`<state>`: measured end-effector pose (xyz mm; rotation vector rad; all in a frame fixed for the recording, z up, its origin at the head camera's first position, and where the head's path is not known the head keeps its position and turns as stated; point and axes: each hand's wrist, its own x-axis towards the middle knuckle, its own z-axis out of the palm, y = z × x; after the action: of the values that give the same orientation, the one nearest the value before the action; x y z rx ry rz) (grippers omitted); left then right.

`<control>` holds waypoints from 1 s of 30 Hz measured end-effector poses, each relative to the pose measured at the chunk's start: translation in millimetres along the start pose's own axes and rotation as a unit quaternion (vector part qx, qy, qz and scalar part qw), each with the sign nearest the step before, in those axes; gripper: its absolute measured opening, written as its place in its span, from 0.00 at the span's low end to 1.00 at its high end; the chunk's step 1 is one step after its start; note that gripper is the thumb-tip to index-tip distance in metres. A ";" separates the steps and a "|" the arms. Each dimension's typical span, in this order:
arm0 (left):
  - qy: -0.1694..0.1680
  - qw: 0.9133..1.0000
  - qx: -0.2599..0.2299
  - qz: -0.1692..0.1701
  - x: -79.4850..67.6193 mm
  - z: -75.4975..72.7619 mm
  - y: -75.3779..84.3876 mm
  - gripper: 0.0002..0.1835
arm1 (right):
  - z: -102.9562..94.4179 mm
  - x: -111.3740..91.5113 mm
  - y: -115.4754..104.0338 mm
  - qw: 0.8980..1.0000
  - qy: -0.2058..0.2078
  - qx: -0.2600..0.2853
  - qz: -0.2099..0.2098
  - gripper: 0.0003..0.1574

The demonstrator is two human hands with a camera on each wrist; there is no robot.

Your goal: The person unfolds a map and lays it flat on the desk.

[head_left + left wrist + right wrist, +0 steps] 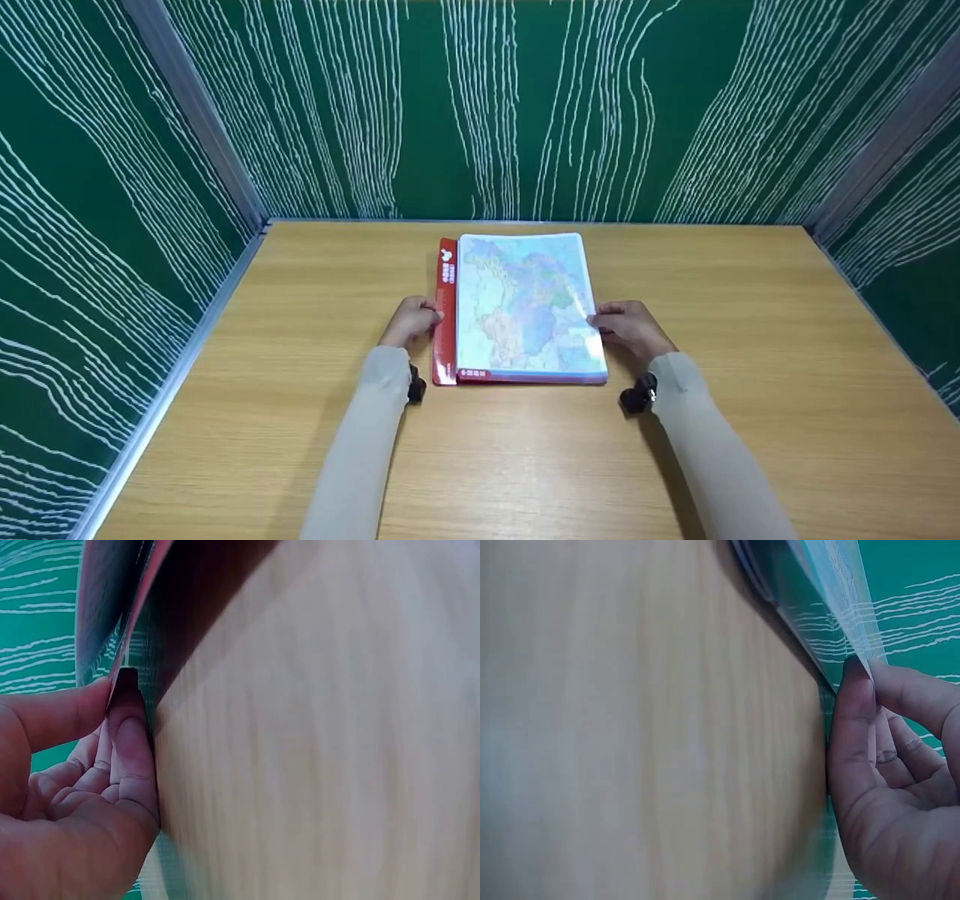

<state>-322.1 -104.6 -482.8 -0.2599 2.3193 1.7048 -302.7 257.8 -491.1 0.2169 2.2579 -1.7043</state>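
Note:
A glossy map (pixel 525 300), apparently of several layers, lies on the wooden table with a red strip (pixel 445 330) along its left side. My left hand (pixel 411 321) is at that strip. In the left wrist view, its thumb and a finger pinch the thin edge (pixel 139 607). On the opposite side my right hand (pixel 634 328) pinches the map's right edge between thumb and finger. The right wrist view shows the held sheet (pixel 840 600) lifted at a slant above the layers beneath it. The other fingers of both hands are loosely bent.
The wooden table (pixel 510 465) spreads out around the map. Green panels (pixel 420 112) with white wavy lines stand behind it and on both sides, joined by grey metal posts (pixel 202 112). A dark wrist device (pixel 637 397) sits on the right cuff.

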 end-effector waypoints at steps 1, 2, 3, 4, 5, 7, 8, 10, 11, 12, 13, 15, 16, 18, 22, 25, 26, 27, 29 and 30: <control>0.001 1.000 0.001 0.002 0.3 0.1 0.0 0.08 | 0.0 0.2 -0.1 1.000 0.001 0.001 0.002 0.16; 0.001 1.000 0.003 0.003 0.0 0.1 0.3 0.09 | 0.0 0.4 -0.3 1.000 0.003 0.002 0.004 0.15; 0.002 1.000 0.003 0.003 0.0 0.3 0.7 0.09 | 0.0 0.7 -0.4 1.000 0.003 0.002 0.005 0.15; 0.003 1.000 0.003 0.002 -0.2 0.3 1.2 0.08 | 0.0 1.0 -0.4 1.000 0.004 0.002 0.006 0.15; 0.004 1.000 0.003 0.001 -0.2 0.4 1.4 0.07 | 0.2 1.5 -0.6 1.000 0.007 0.003 0.010 0.14; 0.006 1.000 0.002 0.000 0.3 0.6 1.2 0.05 | 0.0 1.9 -0.9 1.000 0.010 0.000 0.015 0.15; 0.005 1.000 -0.002 0.003 0.4 0.4 0.9 0.04 | -0.3 2.0 -1.0 1.000 0.012 -0.002 0.016 0.15; 0.003 1.000 -0.008 0.009 0.9 0.0 0.2 0.04 | -0.9 1.9 -1.0 1.000 0.015 0.000 0.020 0.16; -0.001 1.000 -0.013 0.016 0.3 -0.6 0.3 0.05 | -1.2 1.7 -1.1 1.000 0.016 0.003 0.022 0.17; -0.003 1.000 -0.010 0.021 0.5 -1.2 0.0 0.06 | -1.7 1.3 -1.0 1.000 0.013 0.006 0.019 0.18; -0.005 1.000 -0.010 0.024 0.4 -1.7 0.2 0.07 | -2.0 0.9 -0.7 1.000 0.009 0.010 0.017 0.18; -0.007 1.000 -0.002 0.024 -0.4 -2.8 1.3 0.11 | -2.6 0.1 -0.2 1.000 0.004 0.016 0.013 0.19; -0.007 1.000 0.001 0.021 -0.9 -3.1 1.9 0.12 | -3.1 -0.4 0.3 1.000 0.002 0.019 0.011 0.20; -0.003 1.000 0.017 0.011 -1.0 -3.1 3.2 0.14 | -3.8 -1.2 1.1 1.000 0.000 0.020 0.008 0.21; 0.002 0.999 0.032 -0.006 -1.5 -3.9 6.8 0.15 | -4.8 -1.4 1.4 1.000 0.006 0.019 0.014 0.22; 0.009 0.999 0.044 -0.010 -1.6 -5.0 8.8 0.14 | -5.1 -1.5 0.8 1.000 0.007 0.017 0.018 0.23; 0.012 0.999 0.046 -0.012 -1.3 -5.4 8.8 0.12 | -5.2 -1.7 0.5 1.000 0.008 0.017 0.019 0.23; 0.015 0.999 0.047 -0.015 -1.1 -5.6 8.7 0.11 | -5.5 -1.7 0.5 1.000 0.009 0.018 0.022 0.23; 0.019 0.998 0.050 -0.018 -0.7 -5.8 7.9 0.06 | -6.4 -1.8 0.7 1.000 0.010 0.015 0.025 0.23; 0.020 0.998 0.053 -0.021 0.6 -5.6 6.5 0.04 | -6.9 -1.8 1.0 0.999 0.010 0.013 0.027 0.23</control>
<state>-325.1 -108.0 -475.5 -0.3239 2.4055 1.5659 -301.7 264.9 -489.7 0.2991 2.2237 -1.7126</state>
